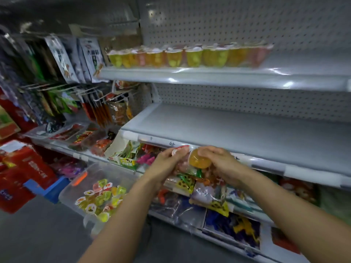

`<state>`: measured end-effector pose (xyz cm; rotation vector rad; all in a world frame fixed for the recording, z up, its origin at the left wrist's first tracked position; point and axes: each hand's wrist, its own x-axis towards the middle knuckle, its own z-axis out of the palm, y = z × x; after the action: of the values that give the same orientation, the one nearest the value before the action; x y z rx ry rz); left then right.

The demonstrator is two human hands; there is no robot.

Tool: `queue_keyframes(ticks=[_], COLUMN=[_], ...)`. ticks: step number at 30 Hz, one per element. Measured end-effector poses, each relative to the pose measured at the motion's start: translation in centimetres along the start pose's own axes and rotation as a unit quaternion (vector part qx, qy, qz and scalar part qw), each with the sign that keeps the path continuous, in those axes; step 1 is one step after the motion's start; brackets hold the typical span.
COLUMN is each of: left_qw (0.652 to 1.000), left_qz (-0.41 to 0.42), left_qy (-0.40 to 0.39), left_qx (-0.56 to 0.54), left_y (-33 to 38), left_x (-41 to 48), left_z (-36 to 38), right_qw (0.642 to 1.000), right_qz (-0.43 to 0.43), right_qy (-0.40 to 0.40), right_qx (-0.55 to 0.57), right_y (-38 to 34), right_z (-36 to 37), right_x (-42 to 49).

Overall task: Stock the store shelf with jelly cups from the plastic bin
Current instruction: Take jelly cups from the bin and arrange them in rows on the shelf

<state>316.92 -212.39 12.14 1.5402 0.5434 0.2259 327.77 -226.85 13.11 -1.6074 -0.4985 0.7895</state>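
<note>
right hand point(216, 162) just below frame centre, fingers curled over an orange jelly cup point(199, 160). left hand point(167, 162) close at its 9 o'clock, fingers and thumb wrapped round a pink jelly cup point(179, 165); its white-and-red lid point(178, 151) shows above the fingertips. the two cups sit tight together between the hands; touching or not, can't tell. both hands are level with the front lip of the middle shelf point(228, 128), in front of it, not over the deck.

plastic bin point(76, 185) at 8 o'clock: clear, orange latch point(79, 178) on its far rim, standing low beside the shelving. loose jelly cups point(98, 200) heaped inside, yellow, green, orange, pink, lids pointing all ways.

top shelf point(218, 76) at 12 o'clock carries a row of jelly cups point(190, 56), upright, packed side by side against the pegboard point(247, 25); motion-blurred, count unreadable.

hanging snack packets point(62, 59) at 10 o'clock on pegs. red cartons point(28, 168) at 9 o'clock. bagged snacks point(209, 196) on the lower shelf at 6 o'clock, directly under the hands.
</note>
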Motion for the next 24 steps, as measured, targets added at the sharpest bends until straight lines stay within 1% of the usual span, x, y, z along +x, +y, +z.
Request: queue_keyframes(ticks=[2,4,7,9,12,15,19,24], left_qw=[0.999,0.999,0.995,0.989,0.982,0.98,0.975,0.962], left_qz=[0.022,0.046,0.094,0.131,0.177,0.196,0.22,0.269], left_qy=[-0.024,-0.028,-0.013,-0.009,0.006,0.026,0.034,0.046], left_qx=[0.003,0.003,0.04,0.064,0.061,0.033,0.02,0.019], left_y=[2.2,4.5,8.2,10.5,13.2,15.1,18.2,21.8], left_x=[-0.7,-1.1,-1.3,-1.3,-0.7,0.2,2.5,5.3], left_z=[1.9,3.5,5.9,7.3,9.1,10.3,11.4,11.7], right_qw=[1.0,0.999,0.998,0.997,0.995,0.99,0.976,0.952], right_qz=[-0.013,-0.018,-0.039,-0.061,-0.096,-0.129,-0.184,-0.246], right_qy=[0.01,0.002,-0.011,-0.003,0.017,0.049,0.115,0.182], right_qx=[0.026,0.038,0.038,0.042,0.032,0.018,0.004,0.023], right_y=[-1.6,-3.3,-6.0,-7.6,-9.9,-11.6,-14.4,-18.3], right_z=[-2.3,-4.4,-7.1,-8.6,-10.7,-12.0,-14.3,-17.9], right_x=[-1.9,-3.7,-5.7,-6.4,-7.2,-7.4,-6.6,-4.0])
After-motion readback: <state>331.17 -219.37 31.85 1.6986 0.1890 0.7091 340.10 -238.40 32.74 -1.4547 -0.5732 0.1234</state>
